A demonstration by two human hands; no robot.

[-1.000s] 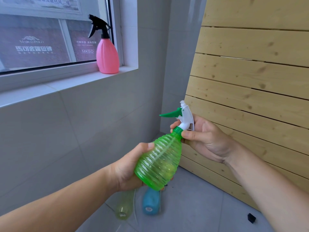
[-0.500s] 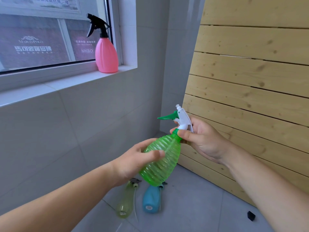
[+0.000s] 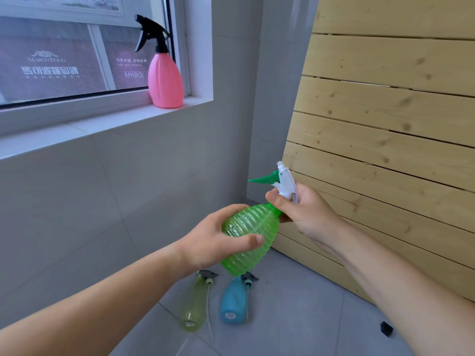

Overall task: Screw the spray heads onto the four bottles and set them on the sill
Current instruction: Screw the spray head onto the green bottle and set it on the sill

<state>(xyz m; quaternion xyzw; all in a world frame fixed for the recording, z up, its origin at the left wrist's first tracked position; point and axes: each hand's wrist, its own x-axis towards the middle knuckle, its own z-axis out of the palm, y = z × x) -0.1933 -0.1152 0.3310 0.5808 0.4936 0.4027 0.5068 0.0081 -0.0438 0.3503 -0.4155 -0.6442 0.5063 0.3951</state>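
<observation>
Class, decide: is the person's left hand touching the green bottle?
Touching. The head view shows the left hand curled round the green bottle, thumb pressed across its ribs.

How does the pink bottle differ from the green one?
The pink bottle stands upright on the sill, untouched; the green bottle is held tilted, left hand round its body, right hand gripping its white head. The pink bottle is opaque with a black head; the green bottle is see-through. Both have trigger heads.
</observation>
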